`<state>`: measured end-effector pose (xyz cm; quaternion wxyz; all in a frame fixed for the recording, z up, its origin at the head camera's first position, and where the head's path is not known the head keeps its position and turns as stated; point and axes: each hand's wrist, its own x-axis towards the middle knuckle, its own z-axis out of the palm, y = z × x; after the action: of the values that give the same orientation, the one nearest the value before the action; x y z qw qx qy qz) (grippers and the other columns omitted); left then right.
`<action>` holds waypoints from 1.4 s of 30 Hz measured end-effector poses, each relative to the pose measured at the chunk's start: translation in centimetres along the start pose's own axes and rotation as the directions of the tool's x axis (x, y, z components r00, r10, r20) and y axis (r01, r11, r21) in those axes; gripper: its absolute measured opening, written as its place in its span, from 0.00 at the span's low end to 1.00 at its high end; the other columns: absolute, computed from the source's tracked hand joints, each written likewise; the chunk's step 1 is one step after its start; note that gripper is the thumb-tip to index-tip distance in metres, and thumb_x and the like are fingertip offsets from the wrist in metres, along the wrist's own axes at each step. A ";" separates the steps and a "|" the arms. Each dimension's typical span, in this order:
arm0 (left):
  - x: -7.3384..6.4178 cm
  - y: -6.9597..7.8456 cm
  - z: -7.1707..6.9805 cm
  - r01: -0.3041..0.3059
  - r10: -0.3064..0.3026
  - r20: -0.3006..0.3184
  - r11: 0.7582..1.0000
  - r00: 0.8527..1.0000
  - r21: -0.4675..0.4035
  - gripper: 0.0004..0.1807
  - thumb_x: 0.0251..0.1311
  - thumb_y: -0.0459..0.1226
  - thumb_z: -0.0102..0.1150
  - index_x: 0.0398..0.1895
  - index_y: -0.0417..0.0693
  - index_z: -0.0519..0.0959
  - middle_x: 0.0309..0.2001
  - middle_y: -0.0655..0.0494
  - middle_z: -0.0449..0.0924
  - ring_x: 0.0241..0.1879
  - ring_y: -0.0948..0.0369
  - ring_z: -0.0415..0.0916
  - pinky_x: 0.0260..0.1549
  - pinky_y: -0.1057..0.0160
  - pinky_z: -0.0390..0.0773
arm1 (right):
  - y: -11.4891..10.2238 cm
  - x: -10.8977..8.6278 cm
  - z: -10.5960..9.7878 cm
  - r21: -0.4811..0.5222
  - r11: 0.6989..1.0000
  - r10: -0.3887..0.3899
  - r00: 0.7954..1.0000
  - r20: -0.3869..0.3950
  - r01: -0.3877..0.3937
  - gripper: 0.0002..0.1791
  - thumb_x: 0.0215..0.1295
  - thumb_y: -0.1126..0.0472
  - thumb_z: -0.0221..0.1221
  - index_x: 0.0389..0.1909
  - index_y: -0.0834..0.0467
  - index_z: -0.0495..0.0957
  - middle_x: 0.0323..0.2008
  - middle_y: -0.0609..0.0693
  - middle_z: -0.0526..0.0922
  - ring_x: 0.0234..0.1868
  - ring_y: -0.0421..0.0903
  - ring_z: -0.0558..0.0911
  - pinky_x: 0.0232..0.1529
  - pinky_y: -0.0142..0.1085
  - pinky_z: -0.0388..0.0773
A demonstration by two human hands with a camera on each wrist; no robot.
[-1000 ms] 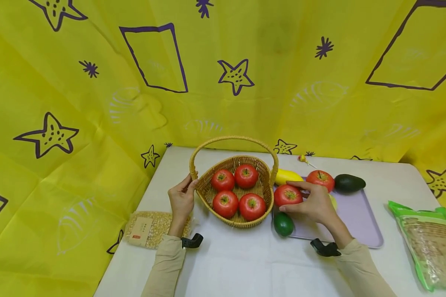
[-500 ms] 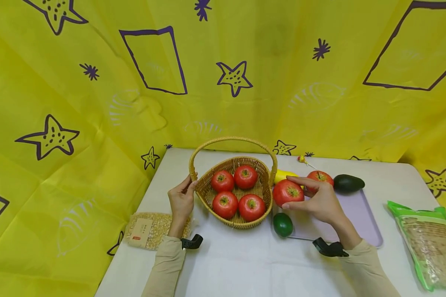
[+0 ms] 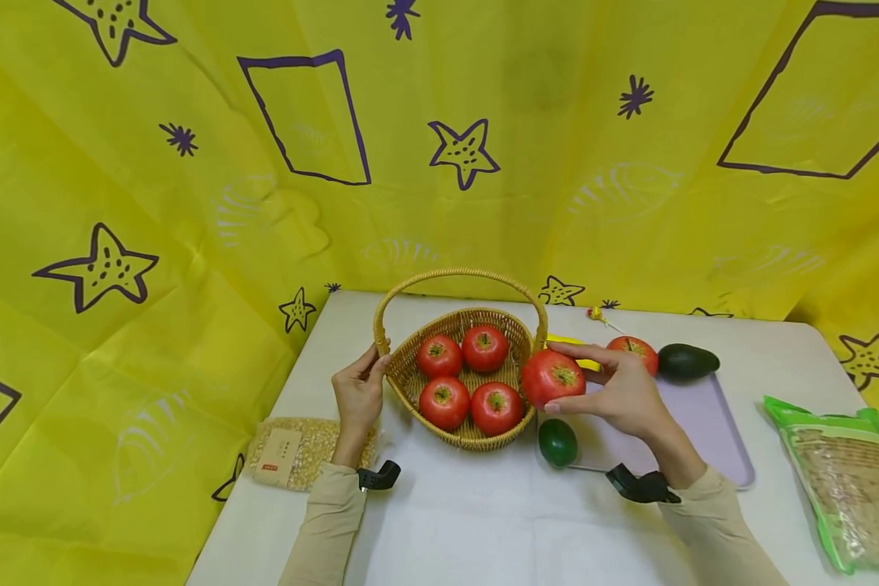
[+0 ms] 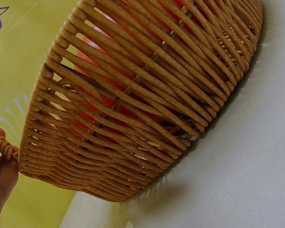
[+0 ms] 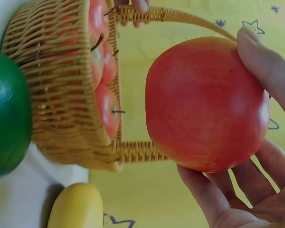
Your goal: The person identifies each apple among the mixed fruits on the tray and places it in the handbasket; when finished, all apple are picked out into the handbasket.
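Observation:
My left hand (image 3: 359,396) grips the left base of the handle on a woven wicker basket (image 3: 476,444). Several red apples (image 3: 498,408) lie inside the basket; through its weave in the left wrist view, red shows. Between thumb and fingers, my right hand (image 3: 633,399) holds another red apple (image 3: 552,379) at the basket's right rim, overlapping the rim in the head view. In the right wrist view this held apple (image 5: 204,104) is up beside the basket opening, the thumb on one side and fingers on the other.
A lilac tray (image 3: 703,423) lies right of the basket, with an apple (image 3: 633,352) and a dark avocado (image 3: 688,362) at its back. Nearby are a green fruit (image 3: 558,443), a yellow fruit (image 5: 78,209) and a lollipop (image 3: 596,313). Packs of yellow grains (image 3: 315,448) and brown food (image 3: 842,480) flank these.
My right hand has lifted the apple off the tray area and carried it left to the basket's rim. The left hand and the basket have stayed in place.

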<state>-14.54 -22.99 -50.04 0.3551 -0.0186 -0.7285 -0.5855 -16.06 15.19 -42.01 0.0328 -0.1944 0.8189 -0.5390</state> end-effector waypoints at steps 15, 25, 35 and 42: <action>0.2 -0.1 0.2 0.005 -0.005 -0.009 0.999 1.000 0.041 0.17 0.64 0.19 0.65 0.56 0.26 0.83 0.50 0.31 0.87 0.48 0.44 0.87 0.43 0.79 0.83 | -1.7 2.3 2.6 0.170 0.982 -0.103 0.990 0.092 0.086 0.40 0.47 0.63 0.85 0.65 0.55 0.84 0.64 0.54 0.85 0.58 0.45 0.86 0.58 0.31 0.86; 0.1 -0.1 -0.1 0.016 -0.016 0.020 1.000 1.000 0.009 0.17 0.68 0.26 0.67 0.58 0.30 0.84 0.52 0.35 0.88 0.50 0.44 0.87 0.45 0.75 0.86 | -3.3 4.1 5.3 0.160 0.986 -0.078 0.979 0.191 0.047 0.42 0.46 0.58 0.86 0.67 0.49 0.83 0.65 0.51 0.84 0.57 0.51 0.86 0.53 0.36 0.88; 0.1 -0.1 -0.1 0.021 -0.021 0.018 1.000 1.000 0.010 0.17 0.67 0.25 0.67 0.58 0.29 0.83 0.52 0.34 0.87 0.48 0.62 0.87 0.45 0.75 0.86 | -3.9 6.7 7.6 0.145 0.989 -0.066 0.973 0.222 0.034 0.42 0.44 0.54 0.87 0.65 0.46 0.85 0.64 0.47 0.85 0.60 0.54 0.84 0.56 0.45 0.88; 0.1 -0.3 -0.2 0.032 -0.032 0.016 0.999 0.999 0.008 0.17 0.67 0.25 0.67 0.58 0.30 0.83 0.52 0.35 0.88 0.48 0.63 0.88 0.45 0.75 0.86 | -4.0 8.6 9.3 0.114 0.993 -0.066 0.972 0.227 0.041 0.41 0.40 0.54 0.88 0.62 0.46 0.87 0.57 0.47 0.89 0.55 0.52 0.85 0.56 0.47 0.86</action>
<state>-14.65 -23.28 -50.21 0.3400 -0.0104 -0.7337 -0.5882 -20.41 2.66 -40.95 0.1235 -0.2754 0.7736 -0.5572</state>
